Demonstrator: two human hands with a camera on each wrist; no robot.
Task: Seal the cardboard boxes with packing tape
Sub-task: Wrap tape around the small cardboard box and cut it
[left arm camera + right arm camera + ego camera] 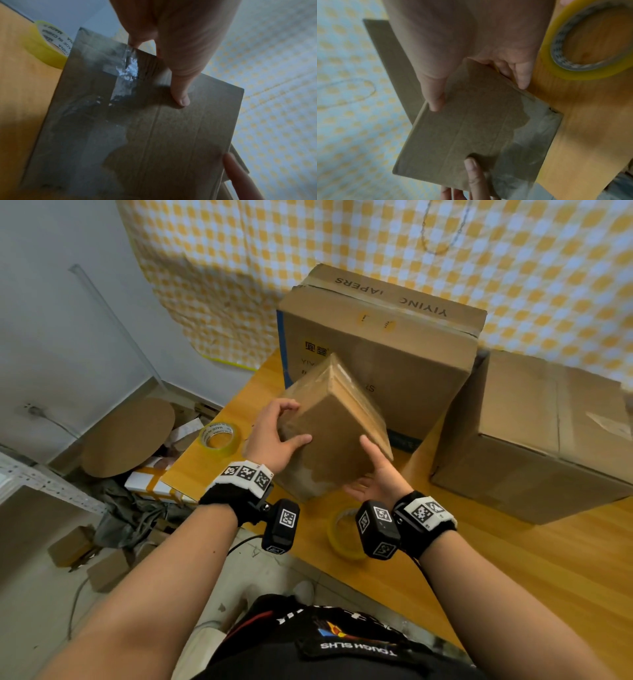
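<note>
Here, small cardboard box (334, 433) held tilted above the wooden table (513, 559) by 2 hands: left hand (274, 436) curled round its left edge, right hand (376, 477) cupped beneath, thumb on its face. Clear tape across the box. 2 tape rolls (219, 438) on the table.

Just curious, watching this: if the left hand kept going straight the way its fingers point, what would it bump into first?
The left hand already grips the small box. Past it, the big printed carton probably comes first, though depth is unclear.
</note>
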